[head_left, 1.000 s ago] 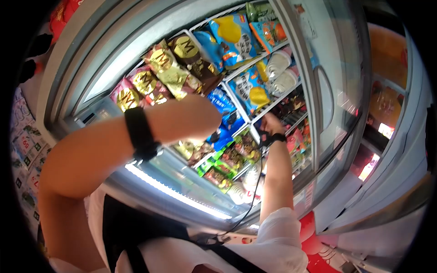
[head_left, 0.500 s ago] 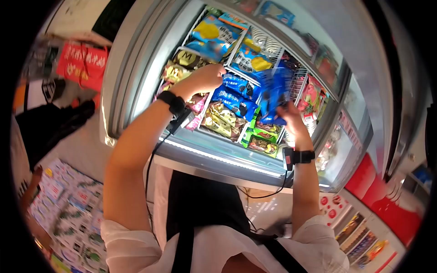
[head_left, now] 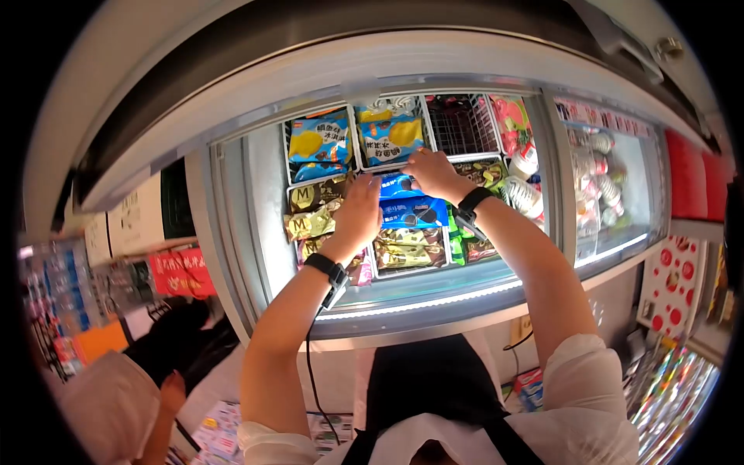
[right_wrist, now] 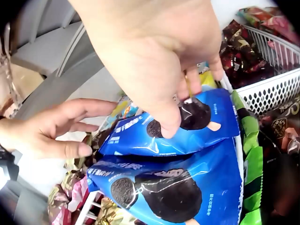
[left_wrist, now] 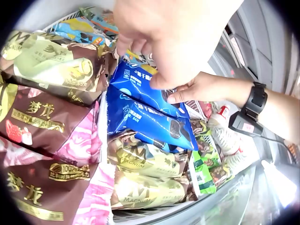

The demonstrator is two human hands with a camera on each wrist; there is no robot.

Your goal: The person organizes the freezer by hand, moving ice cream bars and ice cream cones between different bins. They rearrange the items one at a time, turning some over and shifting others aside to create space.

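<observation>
Two blue ice-cream packages [head_left: 413,213] [left_wrist: 147,119] [right_wrist: 168,187] lie one behind the other in a white basket compartment inside the freezer. My right hand [head_left: 440,177] [left_wrist: 206,89] [right_wrist: 159,51] pinches the rear one [right_wrist: 220,110], thumb on its front and fingers curled behind its upper edge. At the left end of the same compartment, my left hand [head_left: 358,217] [left_wrist: 173,33] [right_wrist: 70,131] has its fingers extended and thumb apart, close by the blue wrapper. Whether it touches the wrapper cannot be told.
Brown and gold packages [head_left: 310,198] fill the left compartments, and gold ones [head_left: 407,252] lie in front. Behind are light-blue bags [head_left: 391,139]. A dark wire basket [head_left: 463,132] stands back right; green packages [head_left: 457,236] and white cups [head_left: 525,198] are to the right.
The view has turned and straightened. My right hand has brought a blue package from the right side into the middle compartment. My left hand has stayed near that compartment's left edge.
</observation>
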